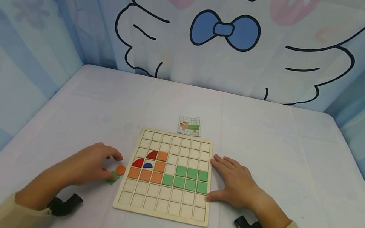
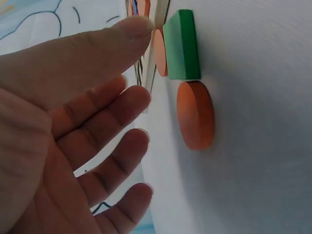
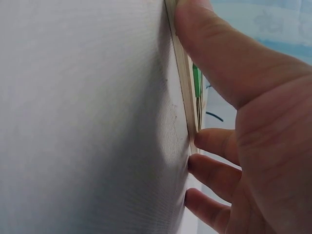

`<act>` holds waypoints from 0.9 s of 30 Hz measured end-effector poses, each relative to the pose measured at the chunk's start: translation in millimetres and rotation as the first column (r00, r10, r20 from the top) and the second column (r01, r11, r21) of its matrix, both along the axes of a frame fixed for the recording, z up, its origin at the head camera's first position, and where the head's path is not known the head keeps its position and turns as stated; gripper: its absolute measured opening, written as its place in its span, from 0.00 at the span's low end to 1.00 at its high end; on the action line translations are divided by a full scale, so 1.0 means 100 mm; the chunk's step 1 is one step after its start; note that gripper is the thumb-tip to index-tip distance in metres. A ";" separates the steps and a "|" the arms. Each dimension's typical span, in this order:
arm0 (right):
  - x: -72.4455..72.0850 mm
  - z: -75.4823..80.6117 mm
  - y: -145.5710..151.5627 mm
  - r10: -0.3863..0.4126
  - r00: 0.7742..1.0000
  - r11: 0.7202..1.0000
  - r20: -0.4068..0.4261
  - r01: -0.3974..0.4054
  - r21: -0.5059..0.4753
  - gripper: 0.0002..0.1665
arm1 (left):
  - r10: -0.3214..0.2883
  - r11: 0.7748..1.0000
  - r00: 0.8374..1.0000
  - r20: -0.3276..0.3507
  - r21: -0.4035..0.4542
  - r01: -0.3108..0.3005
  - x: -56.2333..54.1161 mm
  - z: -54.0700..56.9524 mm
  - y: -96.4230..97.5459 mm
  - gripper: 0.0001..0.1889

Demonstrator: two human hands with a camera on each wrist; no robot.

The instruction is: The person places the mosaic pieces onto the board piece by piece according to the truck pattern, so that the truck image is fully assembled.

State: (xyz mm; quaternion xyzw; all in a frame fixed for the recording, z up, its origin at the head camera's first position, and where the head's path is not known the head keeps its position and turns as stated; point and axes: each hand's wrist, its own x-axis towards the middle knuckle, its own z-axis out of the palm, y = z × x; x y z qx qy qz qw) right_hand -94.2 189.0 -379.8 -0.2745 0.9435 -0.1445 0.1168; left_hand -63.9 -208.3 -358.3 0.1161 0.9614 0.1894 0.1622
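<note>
My left hand [image 1: 92,163] hovers beside the board's left edge, fingers loosely bent and apart, holding nothing. Its thumb overlaps a green square tile [image 1: 113,177] in the head view. Next to that tile lies an orange disc [image 1: 120,170]. The left wrist view shows a second orange disc [image 2: 195,114] on the table, hidden by the hand from above. My right hand [image 1: 234,181] rests against the right edge of the wooden grid board [image 1: 159,217], thumb and fingers spread along it. Orange squares [image 1: 145,175], green squares [image 1: 179,182], red quarter-circles [image 1: 152,154] and a blue half-circle [image 1: 147,165] sit in the grid.
A small picture card [image 1: 189,126] with a coloured grid pattern lies behind the board. The table [image 1: 268,139] is covered in white cloth, with printed curtains [image 1: 222,65] at its back and sides. Black wrist devices [image 1: 67,204] are on both forearms.
</note>
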 end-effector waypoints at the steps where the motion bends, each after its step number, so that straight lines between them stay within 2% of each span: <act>1: 0.00 0.00 0.00 -0.001 1.000 1.000 0.001 0.001 0.000 0.62 | -0.003 1.000 1.000 0.005 -0.007 0.003 0.01 -0.01 -0.02 0.23; 6: 0.00 -0.01 0.00 -0.002 1.000 1.000 0.000 0.002 0.000 0.62 | 0.002 1.000 1.000 0.026 -0.020 -0.001 0.04 -0.05 -0.07 0.23; 15: 0.00 -0.01 0.00 -0.004 1.000 1.000 -0.002 0.004 -0.001 0.62 | -0.019 1.000 1.000 0.003 0.018 0.019 0.05 -0.07 -0.10 0.15; 21: 0.00 0.00 0.00 0.000 1.000 1.000 -0.008 0.000 0.001 0.62 | -0.020 0.999 1.000 0.008 0.037 0.020 0.04 -0.08 -0.08 0.16; 27: 0.01 0.01 0.00 -0.002 1.000 1.000 -0.004 0.002 -0.002 0.62 | -0.018 0.999 1.000 -0.025 0.043 0.019 0.05 -0.09 -0.06 0.13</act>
